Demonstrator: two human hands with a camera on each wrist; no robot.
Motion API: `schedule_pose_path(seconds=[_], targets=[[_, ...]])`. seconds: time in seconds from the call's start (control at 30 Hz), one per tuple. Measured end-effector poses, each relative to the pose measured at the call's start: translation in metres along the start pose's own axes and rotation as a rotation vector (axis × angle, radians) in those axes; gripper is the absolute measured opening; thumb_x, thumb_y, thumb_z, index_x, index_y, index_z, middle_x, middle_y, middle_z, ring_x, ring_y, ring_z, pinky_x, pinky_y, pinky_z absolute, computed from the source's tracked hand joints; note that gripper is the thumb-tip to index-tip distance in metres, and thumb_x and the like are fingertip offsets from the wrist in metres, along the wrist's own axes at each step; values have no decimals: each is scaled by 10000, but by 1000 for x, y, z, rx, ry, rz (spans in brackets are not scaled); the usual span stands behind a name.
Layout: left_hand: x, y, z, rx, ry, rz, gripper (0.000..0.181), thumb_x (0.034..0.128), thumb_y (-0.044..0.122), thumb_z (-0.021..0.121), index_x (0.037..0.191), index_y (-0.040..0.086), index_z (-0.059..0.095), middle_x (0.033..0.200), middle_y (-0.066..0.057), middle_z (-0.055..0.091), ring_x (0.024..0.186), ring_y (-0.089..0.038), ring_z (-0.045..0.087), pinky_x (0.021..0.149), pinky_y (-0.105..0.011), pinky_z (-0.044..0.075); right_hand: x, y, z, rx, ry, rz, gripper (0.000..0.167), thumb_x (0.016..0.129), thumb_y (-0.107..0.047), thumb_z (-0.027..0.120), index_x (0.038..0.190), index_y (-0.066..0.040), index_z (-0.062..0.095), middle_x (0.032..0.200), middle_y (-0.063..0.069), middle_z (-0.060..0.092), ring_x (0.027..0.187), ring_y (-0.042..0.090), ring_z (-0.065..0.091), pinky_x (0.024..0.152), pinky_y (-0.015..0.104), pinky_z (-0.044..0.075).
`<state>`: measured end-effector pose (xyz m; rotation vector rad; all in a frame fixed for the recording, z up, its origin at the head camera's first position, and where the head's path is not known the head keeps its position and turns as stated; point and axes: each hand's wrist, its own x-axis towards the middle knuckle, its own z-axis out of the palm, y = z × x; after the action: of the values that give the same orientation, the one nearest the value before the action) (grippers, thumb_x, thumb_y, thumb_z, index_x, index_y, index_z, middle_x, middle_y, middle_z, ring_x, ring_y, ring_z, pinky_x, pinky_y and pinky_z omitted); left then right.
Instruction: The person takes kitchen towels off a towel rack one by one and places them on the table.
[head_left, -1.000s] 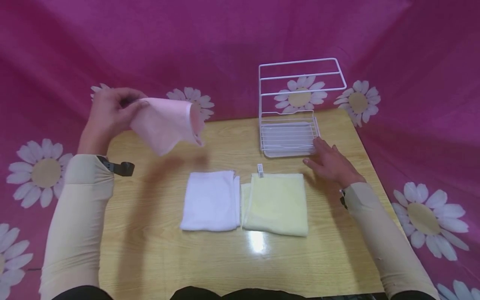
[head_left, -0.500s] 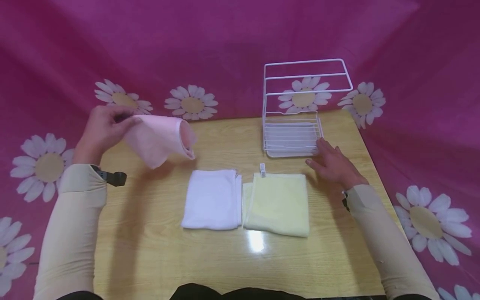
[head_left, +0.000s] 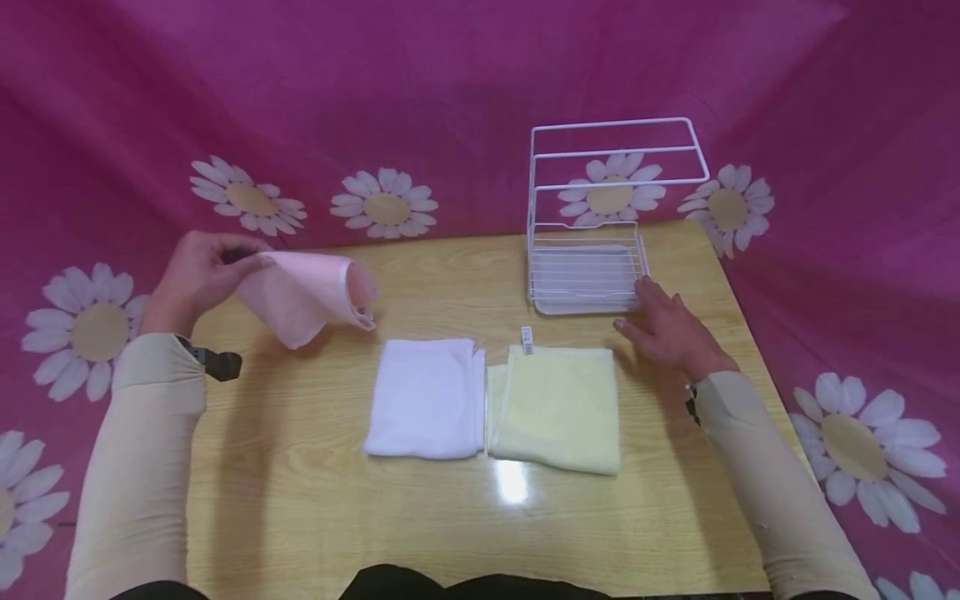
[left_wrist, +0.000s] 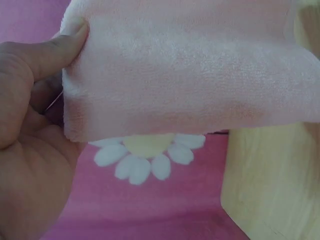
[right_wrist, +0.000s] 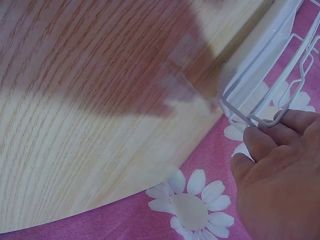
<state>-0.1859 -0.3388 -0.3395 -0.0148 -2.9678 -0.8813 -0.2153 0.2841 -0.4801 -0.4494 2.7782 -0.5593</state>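
At the table's far left, my left hand pinches a pink cloth by one edge between thumb and fingers. The cloth's other end curls over and hangs just above the wood. In the left wrist view the thumb lies on the fuzzy pink cloth. My right hand touches the front right corner of a white wire rack, its fingers loosely extended and the thumb apart. The right wrist view has its fingertips against the wire. A folded white cloth and a folded yellow cloth lie flat side by side.
The wooden table meets a magenta curtain with daisies at the back and sides. The rack's tall frame rises over its low tray at the back right. A small tag sticks out from the yellow cloth.
My left hand has lowered the pink cloth toward the table and shifted it slightly left. My right hand stays at the rack, and the two folded cloths lie as before.
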Motion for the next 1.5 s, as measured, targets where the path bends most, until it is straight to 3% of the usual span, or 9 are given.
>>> schedule_pose_path(seconds=[0.3,0.53,0.73,1.13,1.5], targets=[[0,-22,5,0,-105,-17,364,966,290,701,1185,1,730,1127,-207,694,930,-281,586,669,-230,479,1,-1,-1,-4,-7,-2,941,1002,-610,441,1591,11,49,1658,205,28,1518,368,45,1197,557,19],[7,-32,12,16,-182,43,281,945,245,734,1133,39,764,1074,-157,724,946,-258,594,710,-256,478,0,-4,-2,0,-10,1,941,1002,-607,445,1594,-8,23,1658,205,25,1517,369,39,1198,551,12],[6,-32,12,11,-193,74,241,931,195,751,1107,31,772,1054,-148,734,957,-248,593,714,-213,458,-1,-5,-4,-3,-11,-4,938,1007,-596,447,1592,-8,10,1655,215,26,1516,373,43,1195,562,19],[-3,-29,11,25,-248,53,191,918,142,761,1081,46,784,1112,-157,719,994,-251,582,727,-256,472,0,-3,-3,7,-8,-9,939,1005,-593,455,1597,-21,5,1656,217,36,1516,373,45,1192,574,20],[-21,-25,16,-17,-313,137,120,886,-5,751,998,13,790,1026,-156,738,908,-209,641,716,-216,505,0,-2,-3,8,-22,17,938,1006,-605,441,1597,-9,22,1661,199,11,1521,352,32,1204,527,13]])
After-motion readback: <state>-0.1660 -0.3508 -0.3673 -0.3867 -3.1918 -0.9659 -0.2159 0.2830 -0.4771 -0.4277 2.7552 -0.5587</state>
